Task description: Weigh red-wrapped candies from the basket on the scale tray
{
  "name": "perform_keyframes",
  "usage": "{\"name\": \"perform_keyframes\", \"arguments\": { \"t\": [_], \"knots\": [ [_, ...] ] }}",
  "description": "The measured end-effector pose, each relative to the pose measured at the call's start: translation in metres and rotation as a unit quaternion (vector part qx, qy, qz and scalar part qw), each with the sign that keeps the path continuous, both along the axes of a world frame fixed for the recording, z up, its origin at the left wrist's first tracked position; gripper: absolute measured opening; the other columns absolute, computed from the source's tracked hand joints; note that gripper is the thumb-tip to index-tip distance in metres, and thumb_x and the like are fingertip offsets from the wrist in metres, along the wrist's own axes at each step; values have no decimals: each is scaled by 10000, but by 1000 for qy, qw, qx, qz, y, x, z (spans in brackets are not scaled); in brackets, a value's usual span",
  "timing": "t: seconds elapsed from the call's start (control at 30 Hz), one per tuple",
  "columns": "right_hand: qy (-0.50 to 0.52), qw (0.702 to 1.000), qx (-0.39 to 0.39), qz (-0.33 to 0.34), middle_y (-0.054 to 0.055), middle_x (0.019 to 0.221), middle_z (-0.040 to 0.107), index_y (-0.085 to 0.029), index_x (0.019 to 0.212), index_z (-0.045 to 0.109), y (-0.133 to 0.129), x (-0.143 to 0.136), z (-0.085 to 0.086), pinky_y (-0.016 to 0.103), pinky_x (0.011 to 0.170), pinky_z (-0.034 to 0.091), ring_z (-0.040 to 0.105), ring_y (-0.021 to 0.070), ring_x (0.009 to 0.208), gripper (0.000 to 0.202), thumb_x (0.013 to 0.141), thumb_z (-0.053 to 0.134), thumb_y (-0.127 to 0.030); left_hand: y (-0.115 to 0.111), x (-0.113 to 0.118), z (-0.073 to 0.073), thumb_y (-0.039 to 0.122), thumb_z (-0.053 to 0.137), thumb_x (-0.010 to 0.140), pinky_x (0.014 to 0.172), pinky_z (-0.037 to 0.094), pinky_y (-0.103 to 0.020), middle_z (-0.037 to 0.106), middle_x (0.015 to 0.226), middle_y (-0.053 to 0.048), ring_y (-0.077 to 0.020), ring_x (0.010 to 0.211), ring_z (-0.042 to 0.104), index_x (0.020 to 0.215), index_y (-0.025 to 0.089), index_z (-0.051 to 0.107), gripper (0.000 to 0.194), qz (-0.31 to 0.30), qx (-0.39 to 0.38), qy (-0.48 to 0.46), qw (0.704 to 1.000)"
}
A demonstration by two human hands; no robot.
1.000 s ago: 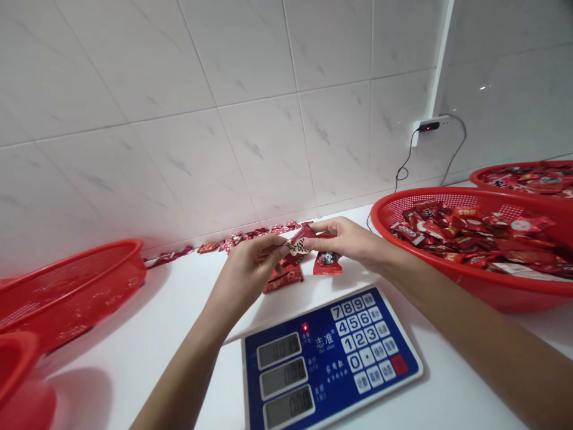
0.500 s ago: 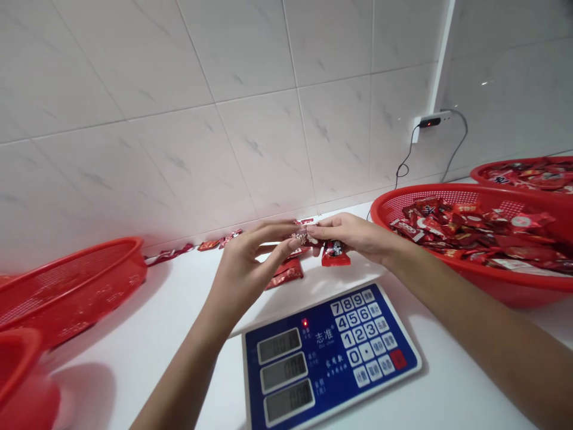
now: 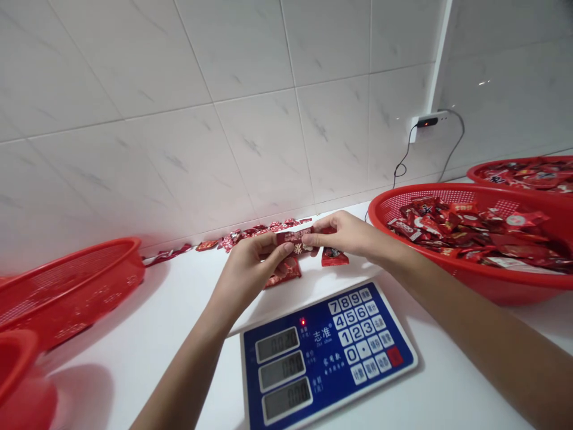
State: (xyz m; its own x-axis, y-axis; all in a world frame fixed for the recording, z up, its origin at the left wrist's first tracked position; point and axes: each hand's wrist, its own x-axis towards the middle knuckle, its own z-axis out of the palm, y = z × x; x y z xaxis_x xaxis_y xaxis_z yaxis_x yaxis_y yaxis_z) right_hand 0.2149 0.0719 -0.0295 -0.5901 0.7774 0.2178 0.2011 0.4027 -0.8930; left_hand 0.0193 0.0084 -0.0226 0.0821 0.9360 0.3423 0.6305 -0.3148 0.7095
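Note:
Between them, my left hand (image 3: 257,257) and my right hand (image 3: 342,235) hold a dark red wrapped candy (image 3: 297,236) by its two ends, above the white pan of a scale (image 3: 329,352). The fingers of both hands are closed on the wrapper. Below my left hand a red packet (image 3: 289,272) lies on the pan, partly hidden by the fingers. Another red packet (image 3: 335,257) with dark print rests under my right hand. The scale's blue panel has number keys and three displays, and a small red light glows on it.
A red basket (image 3: 378,209) full of wrapped candies stands at right, with another filled basket (image 3: 477,170) behind it. Red baskets (image 3: 129,257) stand at left. Several wrapped candies (image 3: 230,240) lie along the tiled wall. A cable (image 3: 405,158) hangs from a power strip.
My left fingers have closed onto the candy's left end, which my right hand held before. The candy now shows stretched between both hands. The top display's reading has changed slightly.

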Motion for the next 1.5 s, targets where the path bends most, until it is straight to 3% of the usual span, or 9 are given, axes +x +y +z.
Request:
{"name": "perform_keyframes", "arguments": {
  "t": [0.23, 0.37, 0.6, 0.73, 0.87, 1.0, 1.2, 1.33, 1.5],
  "knots": [
    [129, 971, -114, -167, 122, 1038, 706, -88, 1197, 616, 2, 1, 13, 222, 616, 503, 597, 89, 627, 276, 945, 521, -148, -1, -3, 3, 493, 568, 850, 485, 325, -258, 582, 531, 12, -154, 493, 504, 765, 177, 658, 340, 46, -5, 116, 992],
    [223, 954, -186, -73, 130, 1137, 686, -74, 1331, 496, -12, 0, 21, 231, 823, 533, 651, 98, 782, 462, 886, 434, 35, -6, -5, 9, 522, 600, 836, 511, 371, -276, 606, 539, 11, -189, 527, 559, 1043, 153, 693, 433, 98, 25, 134, 986],
    [224, 961, -136, 89, 84, 1296, 637, -204, 1380, 455, -30, -12, 16, 286, 954, 510, 647, 127, 1057, 484, 930, 508, -33, -11, 4, 9, 538, 602, 852, 486, 373, -243, 592, 602, -4, -139, 536, 523, 702, 176, 627, 393, -46, -6, -42, 998],
    [131, 984, -119, 6, 99, 1027, 703, -149, 1146, 592, -25, -11, 16, 270, 737, 563, 675, 139, 793, 271, 982, 568, -364, -13, -1, 13, 409, 597, 874, 512, 363, -254, 608, 608, -6, -150, 568, 537, 732, 181, 636, 271, 26, 92, 37, 995],
    [25, 979, -193, 52, 97, 677, 652, -125, 756, 631, -19, -4, 17, 205, 399, 385, 533, 108, 488, 661, 924, 397, -720, -18, -2, 15, 241, 535, 934, 547, 384, -243, 645, 678, 2, -131, 583, 542, 799, 193, 644, 180, 38, 274, 195, 941],
    [60, 976, -189, 86, 12, 564, 560, -147, 694, 603, -20, -2, 19, 179, 365, 207, 368, 51, 405, 441, 937, 519, -505, -14, -7, 10, 158, 506, 971, 603, 426, -249, 670, 750, -34, -148, 658, 577, 862, 175, 670, 198, -2, 397, 306, 865],
    [4, 987, -149, 57, -22, 528, 463, -156, 632, 530, -20, -5, 19, 205, 390, 155, 310, 56, 428, 399, 945, 508, -402, -9, -12, 4, 73, 487, 956, 608, 454, -262, 710, 814, -76, -181, 727, 626, 927, 153, 687, 217, -41, 425, 347, 835],
    [32, 988, -115, 97, -47, 573, 443, -168, 696, 476, -14, -1, 13, 224, 426, 144, 269, 50, 448, 336, 961, 528, -368, -9, -12, 8, 163, 520, 956, 662, 487, -276, 724, 865, -75, -183, 750, 655, 972, 168, 694, 174, -12, 380, 301, 874],
    [27, 999, -21, 34, -60, 560, 415, -169, 804, 541, -6, -3, 1, 237, 489, 204, 333, 71, 493, 251, 974, 537, -353, -9, -14, 16, 446, 617, 854, 615, 472, -289, 721, 766, -43, -196, 679, 648, 896, 199, 706, 265, 39, 141, 173, 974]
  ]
}}
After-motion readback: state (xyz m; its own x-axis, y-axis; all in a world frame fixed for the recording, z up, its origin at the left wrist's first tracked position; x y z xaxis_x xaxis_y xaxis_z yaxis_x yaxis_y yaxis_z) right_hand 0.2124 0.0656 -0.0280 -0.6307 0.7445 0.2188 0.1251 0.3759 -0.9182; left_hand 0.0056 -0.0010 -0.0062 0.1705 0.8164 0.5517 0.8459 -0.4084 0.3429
